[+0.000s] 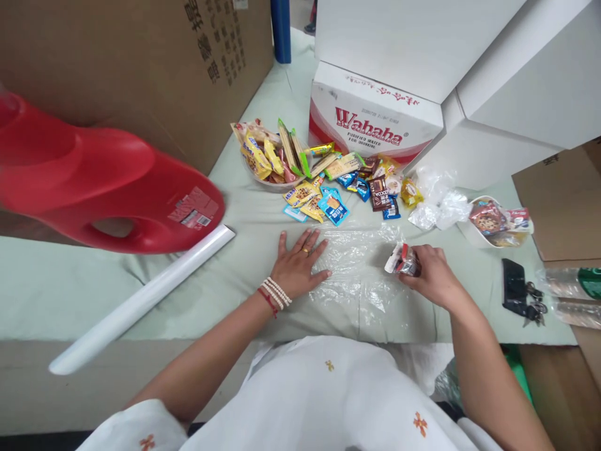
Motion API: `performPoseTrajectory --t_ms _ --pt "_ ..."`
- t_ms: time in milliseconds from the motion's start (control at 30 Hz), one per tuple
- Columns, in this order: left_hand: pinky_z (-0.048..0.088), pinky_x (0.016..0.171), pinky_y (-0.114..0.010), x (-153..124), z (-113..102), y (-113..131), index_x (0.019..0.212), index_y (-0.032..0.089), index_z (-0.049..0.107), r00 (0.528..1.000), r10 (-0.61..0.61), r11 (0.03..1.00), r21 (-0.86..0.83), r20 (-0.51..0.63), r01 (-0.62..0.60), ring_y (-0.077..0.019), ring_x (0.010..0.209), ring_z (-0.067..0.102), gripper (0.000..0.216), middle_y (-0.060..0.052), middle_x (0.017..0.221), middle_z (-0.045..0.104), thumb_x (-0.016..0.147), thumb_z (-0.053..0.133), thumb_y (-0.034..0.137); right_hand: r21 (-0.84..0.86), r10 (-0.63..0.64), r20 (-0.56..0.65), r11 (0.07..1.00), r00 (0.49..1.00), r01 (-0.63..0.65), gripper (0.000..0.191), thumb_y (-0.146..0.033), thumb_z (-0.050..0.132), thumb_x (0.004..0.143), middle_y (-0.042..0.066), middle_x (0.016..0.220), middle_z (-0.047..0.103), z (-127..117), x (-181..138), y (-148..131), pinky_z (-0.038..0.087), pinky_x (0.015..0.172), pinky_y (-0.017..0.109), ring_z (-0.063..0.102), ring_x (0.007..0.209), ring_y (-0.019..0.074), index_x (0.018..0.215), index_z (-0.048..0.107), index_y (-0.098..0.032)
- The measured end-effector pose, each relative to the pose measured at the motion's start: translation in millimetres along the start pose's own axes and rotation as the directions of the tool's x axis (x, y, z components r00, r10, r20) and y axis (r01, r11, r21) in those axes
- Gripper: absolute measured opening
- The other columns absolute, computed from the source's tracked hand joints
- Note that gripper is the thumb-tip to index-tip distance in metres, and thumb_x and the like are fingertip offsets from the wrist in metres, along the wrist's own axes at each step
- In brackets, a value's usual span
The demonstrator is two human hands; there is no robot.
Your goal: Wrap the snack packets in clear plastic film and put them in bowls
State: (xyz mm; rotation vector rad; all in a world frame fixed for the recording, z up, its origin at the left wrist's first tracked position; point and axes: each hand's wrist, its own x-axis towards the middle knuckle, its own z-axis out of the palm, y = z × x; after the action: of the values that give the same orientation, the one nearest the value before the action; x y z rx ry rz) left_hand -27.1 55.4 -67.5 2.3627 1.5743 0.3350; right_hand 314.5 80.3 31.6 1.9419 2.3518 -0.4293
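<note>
My left hand (300, 263) lies flat with fingers spread on the green cloth, touching the left edge of a clear plastic bag (352, 269) that is spread out on the table. Over the bag's right side, my right hand (432, 272) is closed around a small snack packet (402, 260) in white, red and dark colours; its exact kind I cannot make out. Beyond the hands lie loose wrapped snacks: yellow cookie packs (303, 195), a blue packet (333, 207) and a brown cocoa packet (379, 191). A bowl (277, 186) heaped with wrapped snacks stands behind my left hand.
A red detergent jug (117, 188) and a white roll (145, 297) are at left. Behind stand a brown carton (141, 69) and a Wahaha box (370, 119). Crumpled plastic (439, 203), a white bowl of snacks (469, 233) and keys (534, 304) are at right.
</note>
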Motion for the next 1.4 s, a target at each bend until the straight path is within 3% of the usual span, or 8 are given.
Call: performPoseTrajectory --t_ms 133,333,633,833,1000,1100,1167,1400 --pt "-0.006 0.123 -0.076 0 -2 0 0.161 0.028 0.039 1.000 0.018 1.000 0.009 -0.016 -0.018 -0.0374 0.157 0.030 0.074 -0.015 0.171 0.029 0.097 0.055 0.061 0.011 -0.178 0.025 0.984 0.984 0.177 0.043 -0.037 0.076 0.079 0.011 0.110 0.062 -13 4 -44 0.038 0.085 0.037 0.050 0.103 0.0306 0.115 0.063 -0.020" --pt "-0.004 0.123 -0.075 -5 -4 -2 0.162 0.030 0.038 0.999 0.037 0.999 0.038 -0.031 -0.036 -0.0379 0.157 0.031 0.073 -0.017 0.171 0.029 0.097 0.058 0.056 -0.068 -0.284 0.197 0.951 0.938 0.303 0.050 -0.036 0.083 0.078 0.016 0.121 0.062 29 34 -96 0.037 0.092 0.043 0.047 0.117 0.0356 0.120 0.064 -0.017" --pt "-0.018 0.121 -0.072 -33 -11 5 0.156 0.033 0.047 0.977 0.213 0.976 0.046 -0.001 -0.212 -0.0405 0.159 0.026 0.085 -0.012 0.165 0.044 0.084 0.066 0.073 0.175 -0.267 0.193 0.956 0.944 0.234 0.053 -0.041 0.082 0.081 0.012 0.120 0.062 33 32 -67 0.041 0.091 0.039 0.051 0.111 0.0303 0.125 0.063 -0.019" --pt "-0.018 0.120 -0.073 -32 -15 -1 0.162 0.025 0.038 0.969 0.217 0.976 0.010 0.118 -0.220 -0.0431 0.159 0.024 0.100 -0.018 0.166 0.040 0.080 0.070 0.073 0.058 -0.358 0.152 0.934 0.921 0.353 0.057 -0.035 0.084 0.079 0.017 0.128 0.062 44 36 -80 0.041 0.099 0.049 0.049 0.120 0.0362 0.128 0.064 -0.016" --pt "-0.014 0.124 -0.069 -43 -33 -13 0.157 0.027 0.045 0.930 0.341 0.938 -0.120 0.135 -0.326 -0.0366 0.159 0.026 0.067 -0.013 0.161 0.050 0.095 0.057 0.050 0.247 -0.389 -0.086 0.884 0.917 0.398 0.075 -0.044 0.078 0.088 0.016 0.149 0.052 50 7 -56 0.039 0.112 0.051 0.044 0.134 0.0334 0.151 0.046 -0.020" --pt "-0.006 0.127 -0.067 -59 -40 -11 0.153 0.024 0.048 0.883 0.441 0.881 -0.265 0.160 -0.392 -0.0337 0.159 0.028 0.064 -0.012 0.157 0.055 0.090 0.055 0.033 0.327 -0.294 -0.224 0.876 0.929 0.356 0.054 -0.046 0.064 0.098 0.016 0.139 0.058 60 -26 -34 0.047 0.107 0.048 0.052 0.127 0.0307 0.145 0.051 -0.022" --pt "-0.001 0.127 -0.069 -69 -36 -5 0.150 0.021 0.050 0.878 0.448 0.868 -0.319 0.169 -0.381 -0.0351 0.158 0.030 0.066 -0.015 0.156 0.055 0.086 0.059 0.033 0.329 -0.233 -0.188 0.900 0.954 0.285 0.053 -0.046 0.063 0.098 0.017 0.132 0.061 72 -47 -24 0.051 0.100 0.050 0.057 0.119 0.0322 0.143 0.052 -0.021" --pt "0.011 0.129 -0.061 -73 -9 13 0.095 0.025 0.071 0.972 0.234 0.912 -0.341 -0.023 -0.227 -0.0243 0.139 0.058 0.017 -0.005 0.114 0.079 0.100 0.055 0.025 0.523 -0.219 -0.054 0.825 0.974 0.214 0.021 -0.033 0.053 0.103 0.005 0.079 0.062 82 -78 -11 0.053 0.075 0.039 0.061 0.079 0.0225 0.101 0.072 -0.024"
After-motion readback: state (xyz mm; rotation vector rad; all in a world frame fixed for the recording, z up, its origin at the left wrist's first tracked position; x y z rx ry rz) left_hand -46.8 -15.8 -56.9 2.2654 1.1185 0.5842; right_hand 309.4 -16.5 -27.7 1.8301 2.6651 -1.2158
